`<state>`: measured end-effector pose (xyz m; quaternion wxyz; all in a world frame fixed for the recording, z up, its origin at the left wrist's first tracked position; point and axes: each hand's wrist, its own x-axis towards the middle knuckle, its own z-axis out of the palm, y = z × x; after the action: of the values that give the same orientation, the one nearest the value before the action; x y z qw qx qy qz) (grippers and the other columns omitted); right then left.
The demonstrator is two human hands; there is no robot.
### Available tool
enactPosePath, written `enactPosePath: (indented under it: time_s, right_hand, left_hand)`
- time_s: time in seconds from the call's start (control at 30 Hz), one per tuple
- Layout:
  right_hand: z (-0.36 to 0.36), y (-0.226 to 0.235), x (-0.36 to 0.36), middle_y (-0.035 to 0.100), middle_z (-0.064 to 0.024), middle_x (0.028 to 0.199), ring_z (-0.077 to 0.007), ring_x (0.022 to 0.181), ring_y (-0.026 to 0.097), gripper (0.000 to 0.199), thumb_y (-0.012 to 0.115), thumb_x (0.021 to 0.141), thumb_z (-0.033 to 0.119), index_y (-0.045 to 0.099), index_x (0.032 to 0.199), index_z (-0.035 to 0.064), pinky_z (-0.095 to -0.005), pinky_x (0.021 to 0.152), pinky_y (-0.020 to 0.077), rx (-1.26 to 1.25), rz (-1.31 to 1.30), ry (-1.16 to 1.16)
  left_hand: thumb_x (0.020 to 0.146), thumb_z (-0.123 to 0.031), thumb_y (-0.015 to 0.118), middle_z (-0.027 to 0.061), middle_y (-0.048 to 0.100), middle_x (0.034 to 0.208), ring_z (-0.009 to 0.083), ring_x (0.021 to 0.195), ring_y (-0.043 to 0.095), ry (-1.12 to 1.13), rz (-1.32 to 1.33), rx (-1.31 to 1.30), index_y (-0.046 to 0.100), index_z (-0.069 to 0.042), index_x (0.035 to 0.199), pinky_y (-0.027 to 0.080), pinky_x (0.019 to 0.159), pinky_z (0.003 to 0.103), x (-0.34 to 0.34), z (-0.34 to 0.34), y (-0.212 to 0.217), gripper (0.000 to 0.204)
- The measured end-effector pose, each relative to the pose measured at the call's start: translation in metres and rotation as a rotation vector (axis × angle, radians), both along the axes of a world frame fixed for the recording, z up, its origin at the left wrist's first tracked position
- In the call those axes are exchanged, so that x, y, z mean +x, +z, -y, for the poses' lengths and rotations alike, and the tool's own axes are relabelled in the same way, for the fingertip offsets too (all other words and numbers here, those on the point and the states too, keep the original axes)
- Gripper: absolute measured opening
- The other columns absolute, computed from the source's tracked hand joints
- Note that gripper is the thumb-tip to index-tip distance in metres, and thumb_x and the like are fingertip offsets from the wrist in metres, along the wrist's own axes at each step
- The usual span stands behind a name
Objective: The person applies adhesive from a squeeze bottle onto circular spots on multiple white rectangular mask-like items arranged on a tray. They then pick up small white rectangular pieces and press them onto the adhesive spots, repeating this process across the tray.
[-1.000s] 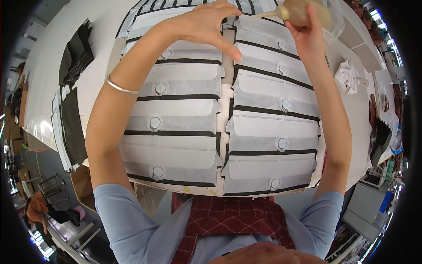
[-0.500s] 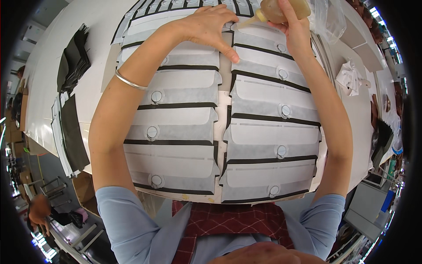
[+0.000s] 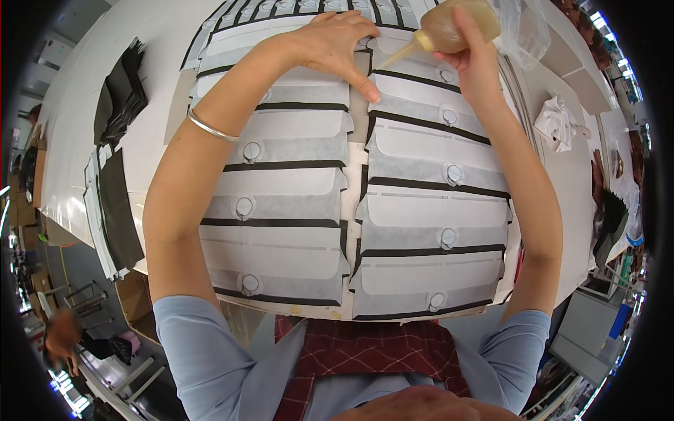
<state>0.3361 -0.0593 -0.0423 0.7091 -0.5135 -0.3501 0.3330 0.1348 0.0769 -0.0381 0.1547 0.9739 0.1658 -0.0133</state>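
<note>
Gripping the squeeze bottle [image 3: 441,31], the right hand [image 3: 477,59] should guide the nozzle [image 3: 399,56] evenly; the splayed left hand [image 3: 337,48] should steady the white panel [image 3: 411,95] just beside it.

Bright, evenly lit; fisheye-bent edges.

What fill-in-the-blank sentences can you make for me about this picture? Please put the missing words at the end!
The squeeze bottle is held in the ____ hand.
The silver bangle is worn on the ____ forearm.
Nearest the body, the pale panels lie in ____ side-by-side columns.
The main colour of the checked apron is ____.

Missing words: right; left; two; dark red.
</note>
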Motion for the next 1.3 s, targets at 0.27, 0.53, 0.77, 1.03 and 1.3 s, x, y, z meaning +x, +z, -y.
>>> enactPosePath:
  time_s: [0.27,0.53,0.77,1.03,1.3]
  right_hand:
    - [0.083,0.089,0.054,0.068,-0.0165,0.105,-0.0281,0.092,0.072,0.054,0.062,0.099,0.044,0.055,0.126,-0.0017,-0.0299,0.062,0.0630,0.312,-0.579,0.416]
    - [0.257,0.091,0.118,0.054,-0.0178,0.142,-0.0310,0.125,0.059,0.062,0.055,0.103,0.043,0.040,0.147,0.0017,-0.0479,0.104,0.0535,0.140,-0.094,0.002]
    - [0.342,0.013,0.082,0.062,-0.0093,0.126,-0.0210,0.108,0.067,0.053,0.055,0.103,0.042,0.047,0.140,0.0044,-0.0371,0.066,0.0605,0.043,0.084,-0.062]
    - [0.351,-0.015,0.065,0.060,-0.0111,0.124,-0.0208,0.110,0.064,0.057,0.059,0.101,0.042,0.047,0.137,0.0001,-0.0373,0.075,0.0605,0.002,0.127,-0.130]
    - [0.345,-0.020,0.056,0.060,-0.0094,0.123,-0.0184,0.112,0.062,0.056,0.062,0.100,0.042,0.049,0.135,0.0003,-0.0365,0.082,0.0583,-0.036,0.106,-0.146]
  left_hand:
    - [0.061,-0.058,0.086,0.0162,0.044,0.152,0.0354,0.143,0.038,0.056,0.049,0.030,0.048,-0.005,0.147,0.033,0.118,0.044,-0.009,0.003,0.002,0.108]
    - [0.076,-0.056,0.080,0.0178,0.048,0.150,0.0369,0.142,0.040,-0.028,0.320,0.013,0.050,-0.005,0.145,0.031,0.120,0.044,0.008,0.055,0.002,0.091]
    - [0.081,-0.055,0.076,0.0197,0.049,0.146,0.0383,0.139,0.043,-0.605,0.254,-0.224,0.050,0.002,0.141,0.035,0.116,0.047,0.006,0.243,0.021,0.087]
    - [0.079,-0.060,0.075,0.0203,0.049,0.144,0.0373,0.136,0.046,-0.662,0.231,-0.219,0.051,0.004,0.139,0.042,0.111,0.046,0.002,0.295,-0.002,0.091]
    - [0.077,-0.058,0.078,0.0222,0.046,0.146,0.0400,0.138,0.043,-0.640,0.204,-0.236,0.052,0.000,0.140,0.041,0.112,0.048,-0.005,0.298,-0.001,0.090]
